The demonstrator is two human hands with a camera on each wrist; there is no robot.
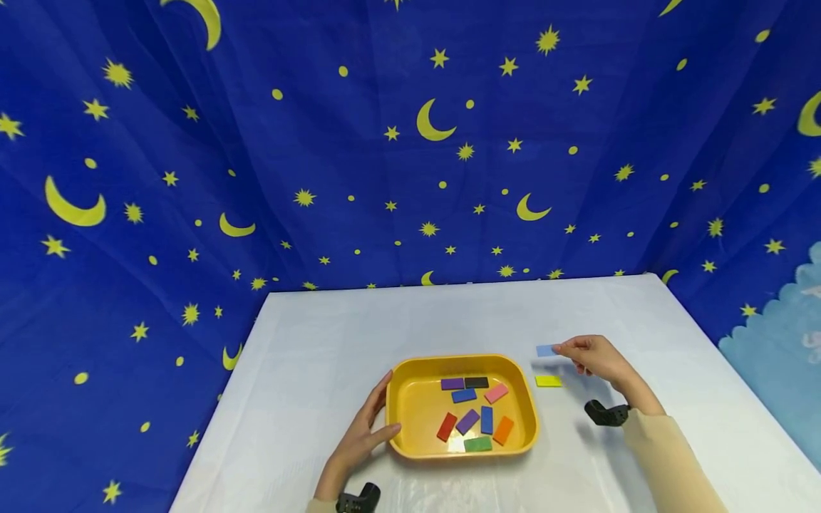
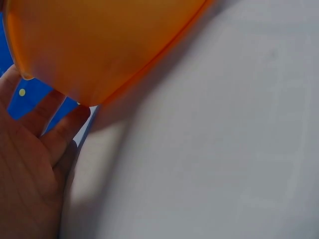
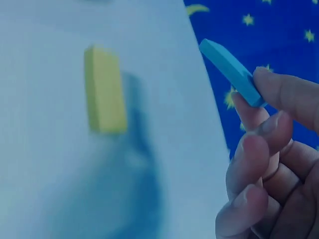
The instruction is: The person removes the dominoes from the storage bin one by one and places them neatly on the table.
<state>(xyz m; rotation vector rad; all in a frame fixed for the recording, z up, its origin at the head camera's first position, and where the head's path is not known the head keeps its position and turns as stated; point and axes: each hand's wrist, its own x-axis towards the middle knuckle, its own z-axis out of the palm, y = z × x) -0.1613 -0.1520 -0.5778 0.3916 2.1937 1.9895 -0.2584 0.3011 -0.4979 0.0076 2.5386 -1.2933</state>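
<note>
Light-blue block [image 1: 545, 350] is pinched by right hand [image 1: 596, 358], off far right corner of tray [image 1: 415, 399]. Tray's left end is touched by outstretched left hand [image 1: 360, 433]. Light end-pinch advised; yellow block [image 1: 548, 381] best avoided.

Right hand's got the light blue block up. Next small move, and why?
I'd probably lower the light blue block straight down onto the table, just beyond the yellow block. The right hand pinches it by one end, off the surface, and the spot under it looks bare, so setting it down there seems simplest.
</note>
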